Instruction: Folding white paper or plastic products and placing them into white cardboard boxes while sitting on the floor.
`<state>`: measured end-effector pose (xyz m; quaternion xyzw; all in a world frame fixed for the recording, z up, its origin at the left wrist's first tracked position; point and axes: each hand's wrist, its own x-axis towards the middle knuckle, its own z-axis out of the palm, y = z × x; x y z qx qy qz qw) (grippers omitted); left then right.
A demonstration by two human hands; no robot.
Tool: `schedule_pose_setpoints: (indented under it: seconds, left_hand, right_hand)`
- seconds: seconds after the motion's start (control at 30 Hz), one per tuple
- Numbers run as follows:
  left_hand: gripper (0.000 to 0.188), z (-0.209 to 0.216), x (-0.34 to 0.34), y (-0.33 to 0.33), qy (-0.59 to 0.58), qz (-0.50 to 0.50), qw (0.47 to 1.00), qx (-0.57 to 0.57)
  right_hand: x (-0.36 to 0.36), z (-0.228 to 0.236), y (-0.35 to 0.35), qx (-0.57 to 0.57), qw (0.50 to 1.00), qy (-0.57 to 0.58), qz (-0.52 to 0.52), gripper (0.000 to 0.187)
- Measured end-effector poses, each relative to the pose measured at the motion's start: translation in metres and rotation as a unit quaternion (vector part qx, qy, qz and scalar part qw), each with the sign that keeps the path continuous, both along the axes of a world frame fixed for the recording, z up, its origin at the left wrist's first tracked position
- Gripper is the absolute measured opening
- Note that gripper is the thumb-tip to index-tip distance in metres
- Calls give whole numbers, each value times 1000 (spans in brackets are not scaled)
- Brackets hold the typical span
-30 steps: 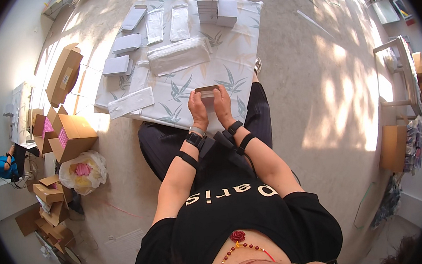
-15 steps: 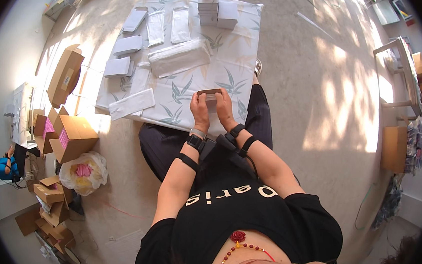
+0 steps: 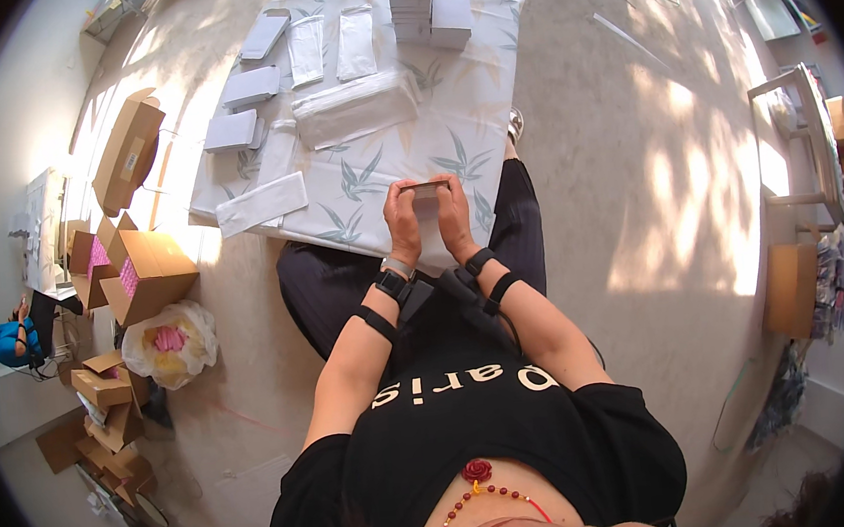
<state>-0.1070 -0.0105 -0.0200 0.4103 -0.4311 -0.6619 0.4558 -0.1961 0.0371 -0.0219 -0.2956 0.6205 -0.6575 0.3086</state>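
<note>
Above the near edge of the table, my left hand (image 3: 402, 223) and my right hand (image 3: 453, 217) grip the two ends of a small flat brown object (image 3: 424, 186). Its kind is hard to make out, since fingers cover both ends and only a thin dark edge shows between them. Beyond my hands lies a stack of white flat sleeves (image 3: 353, 111). To their left, a single white sleeve (image 3: 262, 204) rests near the table's edge.
The patterned tablecloth (image 3: 451, 130) also bears white boxes (image 3: 232, 132) at left and a taller stack of white boxes (image 3: 412, 19) at the far side. Open cartons (image 3: 157, 272) and a plastic bag (image 3: 170, 346) stand on the floor at left. Another person (image 3: 12, 334) is farther left.
The brown object has tilted, so its broad top face now shows only as a thin edge. Both hands still hold it in nearly the same place.
</note>
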Motion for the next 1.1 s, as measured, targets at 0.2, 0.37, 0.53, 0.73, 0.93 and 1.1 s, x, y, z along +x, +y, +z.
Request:
schedule_pose_setpoints:
  seconds: [0.2, 0.37, 0.53, 0.73, 0.93, 1.1]
  left_hand:
    - [18, 10, -2, 3, -11, 18, 999, -40]
    - [17, 4, -1, -1, 5, 10, 1000, -4]
    - [15, 9, 2, 9, 40, 9, 996, -74]
    - [16, 2, 1, 8, -10, 7, 999, -32]
    - [15, 5, 3, 13, 26, -2, 999, -46]
    - [33, -2, 11, 7, 46, -65, 997, 2]
  right_hand:
    - [0, 6, 4, -8, 1000, 27, 3, 23]
    - [-1, -1, 0, -4, 1000, 27, 10, 22]
    - [-1, 13, 9, -43, 999, 27, 21, 20]
    - [-1, 6, 9, -21, 999, 22, 21, 20]
    - [-1, 5, 13, -25, 999, -5, 45, 24]
    - [-7, -10, 12, 1, 995, 0, 97, 33]
